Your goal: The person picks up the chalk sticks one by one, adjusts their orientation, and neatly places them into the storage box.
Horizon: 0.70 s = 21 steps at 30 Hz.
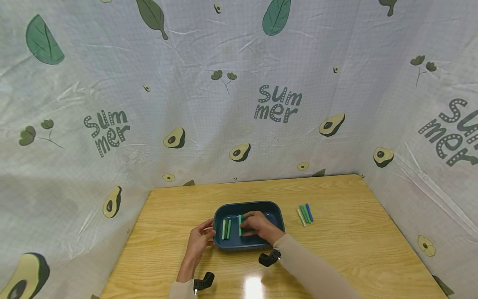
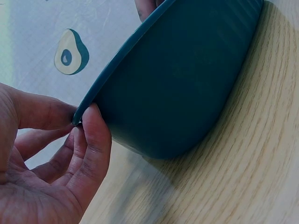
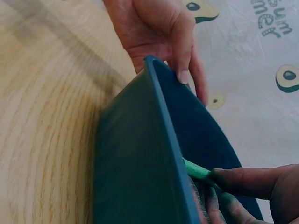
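A dark blue plastic basin (image 1: 248,203) with rounded corners stands on the table. My left hand (image 1: 199,241) pinches its left rim, and in the left wrist view the thumb and a finger meet on the rim edge (image 2: 110,65). Inside the basin, my right hand (image 1: 257,225) grips a green chalk stick (image 1: 240,225) between thumb and fingers. The right wrist view shows the end of that green stick (image 3: 197,171) behind the near wall. To its left in the basin lie a pale yellow-green stick (image 1: 223,229) and another green stick (image 1: 229,229), side by side.
Right of the basin, a small row of sticks lies on the wooden table (image 1: 336,249): a pale yellow one (image 1: 301,217), green ones (image 1: 305,214) and a blue one (image 1: 309,212). A printed white sheet (image 1: 209,108) hangs around the back and sides.
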### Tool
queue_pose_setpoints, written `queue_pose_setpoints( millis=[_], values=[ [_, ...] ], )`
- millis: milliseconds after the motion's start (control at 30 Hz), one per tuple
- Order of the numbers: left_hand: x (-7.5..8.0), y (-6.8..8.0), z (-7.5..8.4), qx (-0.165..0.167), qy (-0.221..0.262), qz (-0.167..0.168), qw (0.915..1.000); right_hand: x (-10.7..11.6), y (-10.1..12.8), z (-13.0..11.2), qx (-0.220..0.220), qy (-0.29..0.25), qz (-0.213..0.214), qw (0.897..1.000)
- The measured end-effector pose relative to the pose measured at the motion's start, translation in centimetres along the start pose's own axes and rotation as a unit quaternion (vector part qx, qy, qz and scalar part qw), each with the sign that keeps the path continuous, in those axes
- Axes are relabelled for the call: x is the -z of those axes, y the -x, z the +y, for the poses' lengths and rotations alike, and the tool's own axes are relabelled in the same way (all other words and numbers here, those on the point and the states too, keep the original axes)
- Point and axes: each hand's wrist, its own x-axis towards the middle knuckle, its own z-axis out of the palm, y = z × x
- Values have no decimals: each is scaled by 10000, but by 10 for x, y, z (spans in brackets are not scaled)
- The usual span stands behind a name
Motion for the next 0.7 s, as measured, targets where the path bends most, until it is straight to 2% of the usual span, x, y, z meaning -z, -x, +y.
queue_pose_setpoints(
  millis=[500,700],
  values=[
    [0,0,-1,16,42,5,10000,-5,-4,6,-198,137,218,9995],
    [1,0,0,-1,53,-5,10000,-5,-3,6,-69,115,272,9995]
  ],
)
